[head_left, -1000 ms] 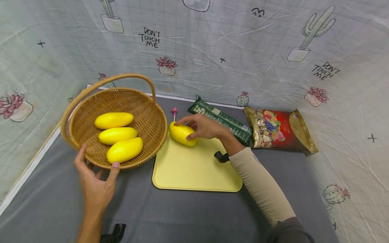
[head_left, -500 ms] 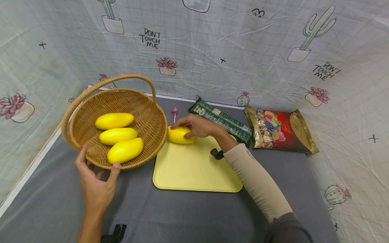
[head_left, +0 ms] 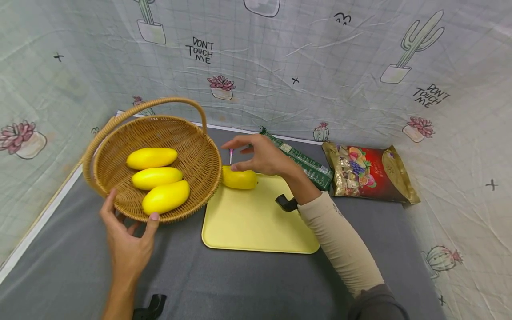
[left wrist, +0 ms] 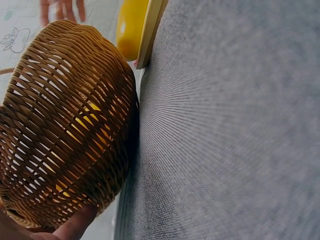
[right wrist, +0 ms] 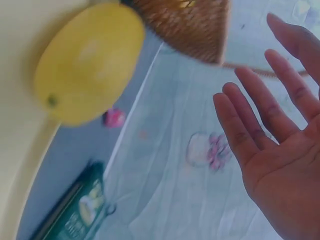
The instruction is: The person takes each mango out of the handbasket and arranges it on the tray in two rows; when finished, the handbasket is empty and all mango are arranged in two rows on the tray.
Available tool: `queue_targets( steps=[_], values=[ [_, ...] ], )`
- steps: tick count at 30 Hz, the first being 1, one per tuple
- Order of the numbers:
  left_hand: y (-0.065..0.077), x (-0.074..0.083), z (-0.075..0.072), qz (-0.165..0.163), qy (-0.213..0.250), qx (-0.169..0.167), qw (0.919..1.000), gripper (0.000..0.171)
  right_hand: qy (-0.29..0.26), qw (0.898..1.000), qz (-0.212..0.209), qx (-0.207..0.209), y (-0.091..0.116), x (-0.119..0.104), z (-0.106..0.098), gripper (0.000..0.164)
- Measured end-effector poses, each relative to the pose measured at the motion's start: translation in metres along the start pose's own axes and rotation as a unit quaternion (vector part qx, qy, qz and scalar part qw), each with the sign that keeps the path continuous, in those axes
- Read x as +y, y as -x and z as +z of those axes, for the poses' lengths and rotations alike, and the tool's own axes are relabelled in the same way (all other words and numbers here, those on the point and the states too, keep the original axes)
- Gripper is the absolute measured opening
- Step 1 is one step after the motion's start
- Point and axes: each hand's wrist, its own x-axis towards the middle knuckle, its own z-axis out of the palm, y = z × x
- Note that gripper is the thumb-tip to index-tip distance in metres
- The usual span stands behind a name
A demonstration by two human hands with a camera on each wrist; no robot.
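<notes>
Basket (head_left: 198,155), gripped at its rim by the left hand (head_left: 130,242): tilting may spill its three yellow fruits (head_left: 157,178). Tray (head_left: 260,226): loose fruit (head_left: 242,180) at far-left corner. Right hand (head_left: 264,155), fingers wide, empty: a nudge may roll it off.

A green packet (head_left: 308,161) lies beside a red-gold candy bag (head_left: 370,173).

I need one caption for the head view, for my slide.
Left hand holds a wicker basket of three yellow fruits; the right hand hovers above a fourth fruit on a yellow tray.
</notes>
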Motion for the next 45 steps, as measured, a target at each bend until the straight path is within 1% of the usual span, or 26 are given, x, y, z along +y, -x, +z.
queue_targets(
  steps=[3, 8, 14, 19, 25, 29, 32, 36, 40, 43, 45],
  values=[
    [0.000, 0.001, 0.000, -0.002, 0.002, -0.001, 1.0000, 0.098, -0.012, 1.000, -0.024, -0.005, -0.004, -0.014, 0.007, 0.048],
    [-0.001, 0.001, 0.000, -0.003, 0.003, 0.000, 1.0000, 0.098, -0.016, 0.997, -0.063, -0.035, -0.016, -0.031, 0.027, 0.053],
    [0.000, -0.001, 0.001, 0.001, 0.003, -0.002, 1.0000, 0.098, -0.009, 0.993, -0.088, -0.082, -0.034, -0.048, 0.054, 0.056],
    [0.000, -0.001, 0.001, -0.006, -0.002, -0.003, 1.0000, 0.097, 0.007, 0.987, -0.107, -0.119, -0.051, -0.058, 0.077, 0.055],
    [0.000, -0.001, 0.000, -0.011, -0.010, -0.007, 0.9999, 0.096, 0.042, 0.982, -0.109, -0.152, -0.069, -0.061, 0.099, 0.053],
    [-0.001, -0.001, -0.001, -0.009, -0.005, -0.009, 0.9999, 0.096, 0.063, 0.978, -0.093, -0.176, -0.077, -0.061, 0.110, 0.052],
    [-0.001, -0.001, -0.001, -0.003, -0.002, -0.009, 1.0000, 0.095, 0.095, 0.973, -0.087, -0.191, -0.083, -0.061, 0.116, 0.053],
    [-0.001, -0.001, -0.001, 0.002, 0.002, -0.010, 0.9999, 0.095, 0.129, 0.969, -0.086, -0.194, -0.088, -0.061, 0.123, 0.055],
    [-0.001, 0.000, -0.001, 0.000, 0.003, -0.011, 0.9999, 0.096, 0.156, 0.966, -0.071, -0.196, -0.092, -0.064, 0.129, 0.055],
    [-0.001, 0.000, -0.001, -0.003, 0.001, -0.010, 0.9999, 0.096, 0.183, 0.961, -0.074, -0.194, -0.093, -0.066, 0.132, 0.055],
    [-0.001, 0.000, -0.001, -0.007, 0.002, -0.010, 0.9999, 0.096, 0.191, 0.960, -0.078, -0.191, -0.093, -0.066, 0.134, 0.054]
  ],
)
